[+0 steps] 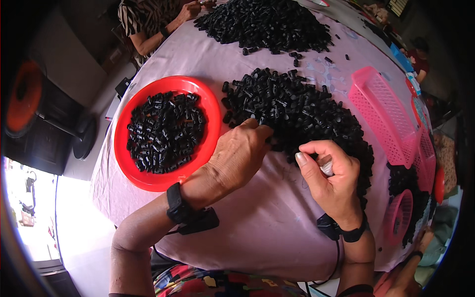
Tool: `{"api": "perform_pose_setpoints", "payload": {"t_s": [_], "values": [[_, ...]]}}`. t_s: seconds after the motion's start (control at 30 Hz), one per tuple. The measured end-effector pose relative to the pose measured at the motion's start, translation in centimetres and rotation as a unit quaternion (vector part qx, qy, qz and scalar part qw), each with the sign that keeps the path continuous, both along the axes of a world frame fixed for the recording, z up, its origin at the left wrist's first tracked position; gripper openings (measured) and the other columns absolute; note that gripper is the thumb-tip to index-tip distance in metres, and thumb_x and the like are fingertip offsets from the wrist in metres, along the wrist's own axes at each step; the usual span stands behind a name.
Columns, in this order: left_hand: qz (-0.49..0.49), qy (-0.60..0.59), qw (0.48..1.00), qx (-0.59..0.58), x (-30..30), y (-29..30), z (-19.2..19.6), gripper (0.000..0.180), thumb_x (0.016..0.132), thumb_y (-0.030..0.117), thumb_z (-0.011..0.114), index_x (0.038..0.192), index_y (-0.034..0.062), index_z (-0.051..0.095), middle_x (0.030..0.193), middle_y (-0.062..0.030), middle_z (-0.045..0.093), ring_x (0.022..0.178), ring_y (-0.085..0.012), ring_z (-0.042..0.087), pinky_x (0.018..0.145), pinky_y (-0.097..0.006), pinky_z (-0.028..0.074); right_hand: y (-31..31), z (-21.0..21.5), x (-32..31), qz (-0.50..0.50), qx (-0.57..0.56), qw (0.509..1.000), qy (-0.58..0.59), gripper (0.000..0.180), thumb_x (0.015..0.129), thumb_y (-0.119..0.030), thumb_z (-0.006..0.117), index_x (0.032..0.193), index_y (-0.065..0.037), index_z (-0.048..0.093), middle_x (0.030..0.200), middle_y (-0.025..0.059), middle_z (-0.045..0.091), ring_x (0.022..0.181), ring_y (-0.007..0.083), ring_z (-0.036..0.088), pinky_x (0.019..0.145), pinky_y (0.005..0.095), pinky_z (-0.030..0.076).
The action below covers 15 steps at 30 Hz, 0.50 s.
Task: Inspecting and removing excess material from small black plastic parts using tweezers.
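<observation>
My left hand (241,151) reaches palm down into the near edge of the big heap of small black plastic parts (302,111) in the middle of the counter (257,222), its fingers drawn together on a piece at the heap's rim. My right hand (329,175) sits just to the right, curled shut around a small pale part (326,167) that shows between thumb and fingers, resting at the near side of the same heap. To the left of my left hand stands a round red tray (123,148), loaded with more of the black parts. A second, larger heap of black parts (264,22) lies at the far side of the counter, where another person's hands (190,9) work. Pink plastic baskets (383,116) stand at the right, with more black parts beside the nearer ones. Black bands wrap both my wrists.
</observation>
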State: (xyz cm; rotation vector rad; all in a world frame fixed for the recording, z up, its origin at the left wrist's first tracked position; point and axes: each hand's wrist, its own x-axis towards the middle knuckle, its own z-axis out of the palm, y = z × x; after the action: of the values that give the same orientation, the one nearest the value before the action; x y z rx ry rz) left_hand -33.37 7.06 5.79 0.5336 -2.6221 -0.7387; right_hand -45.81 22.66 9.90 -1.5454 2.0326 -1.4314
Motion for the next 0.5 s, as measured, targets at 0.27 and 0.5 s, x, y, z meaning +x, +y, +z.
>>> {"api": "perform_pose_setpoints", "payload": {"t_s": [0.27,0.5], "values": [[-0.045,0.043,0.792,0.608,2.4,-0.1,1.2,0.025,0.094,0.012,0.059,0.115,0.0004,0.063,0.089,-0.0006,0.065,0.079,-0.0069,0.06,0.067,-0.021,0.047,-0.5,-0.8,-0.2,0.034,0.064,0.997,-0.011,0.016,0.082,-0.003,0.069,0.096,-0.001,0.063,0.076,0.0093,0.069,0.066,0.0125,0.068,0.057,0.0247,0.051],[-0.059,0.072,0.691,0.716,3.8,0.7,-0.5,0.032,0.096,0.013,0.057,0.126,0.0031,0.058,0.093,-0.0001,0.064,0.085,-0.0068,0.057,0.075,-0.022,0.047,-0.8,-1.6,0.6,0.116,0.072,0.99,-0.027,0.019,0.079,-0.002,0.071,0.096,-0.001,0.063,0.083,0.01,0.069,0.071,0.0156,0.071,0.058,0.0263,0.055]]}}
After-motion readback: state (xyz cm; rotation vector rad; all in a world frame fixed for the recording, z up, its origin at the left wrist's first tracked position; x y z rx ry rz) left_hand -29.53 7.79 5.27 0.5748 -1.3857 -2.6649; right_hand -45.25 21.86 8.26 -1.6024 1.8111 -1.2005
